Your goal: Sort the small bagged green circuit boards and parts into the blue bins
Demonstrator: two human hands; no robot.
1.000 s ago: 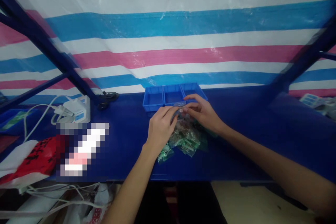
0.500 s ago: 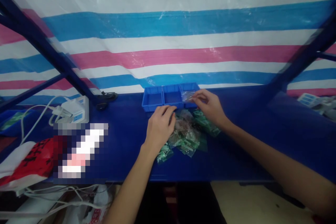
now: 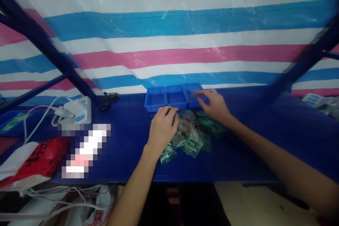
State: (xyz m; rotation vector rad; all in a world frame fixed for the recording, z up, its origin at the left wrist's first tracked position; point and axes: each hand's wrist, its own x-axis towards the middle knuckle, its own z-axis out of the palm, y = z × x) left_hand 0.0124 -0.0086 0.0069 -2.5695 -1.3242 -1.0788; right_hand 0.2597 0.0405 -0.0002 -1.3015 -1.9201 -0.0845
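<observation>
My left hand (image 3: 162,125) lies at the left side of a heap of small clear plastic bags (image 3: 189,134). Its fingers are loosely bent and apart, with nothing visible in them. Many bags in the heap hold green pieces, others brownish ones; the contents are too small to name. Over the front right of the rightmost blue bin (image 3: 192,104) is my right hand (image 3: 215,106), thumb and forefinger parted. A small clear bag (image 3: 194,93) shows faintly inside that bin, by the fingertips. The middle bin (image 3: 176,97) and left bin (image 3: 155,99) stand joined beside it.
The blue table (image 3: 127,141) backs onto a striped plastic sheet (image 3: 169,28). To the left are a white power strip (image 3: 84,111) with cables, a black cord (image 3: 109,97) and a red and white bag (image 3: 39,159). Blue frame posts slope at both sides.
The small clear bag between my right fingers has gone down into the rightmost bin, and the fingers have parted. My left hand has stayed by the heap.
</observation>
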